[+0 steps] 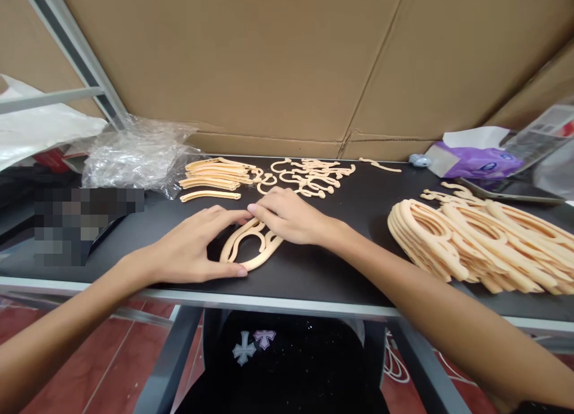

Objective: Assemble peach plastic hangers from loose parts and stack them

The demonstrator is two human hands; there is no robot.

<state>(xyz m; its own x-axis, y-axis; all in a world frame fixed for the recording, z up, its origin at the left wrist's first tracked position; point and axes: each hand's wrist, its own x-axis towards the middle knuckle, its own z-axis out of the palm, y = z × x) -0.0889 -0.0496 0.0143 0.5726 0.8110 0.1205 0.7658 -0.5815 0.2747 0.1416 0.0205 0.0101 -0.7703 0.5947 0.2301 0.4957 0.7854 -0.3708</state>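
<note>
Two grips, left hand [192,253] and right hand [291,218], pinch hanger [264,256] (axis near-left to far-right)

Bright and even throughout, with soft light falling from above. Only faint, soft-edged shadows beneath the left hand [192,246] and the right hand [287,213], hard to read against the black tabletop [341,246]. Slightly darker along the near side of the stack of hanger pieces [475,240]. Dull sheen across the tabletop, small white glints on the crumpled plastic wrap [134,154], nearly washed out on the white bag [40,130] at far left. Sharp in the middle, softer toward the corners. Bowed and stretched at the edges, forearms swollen along the bottom. Pixelated over one patch [85,222] at left.
</note>
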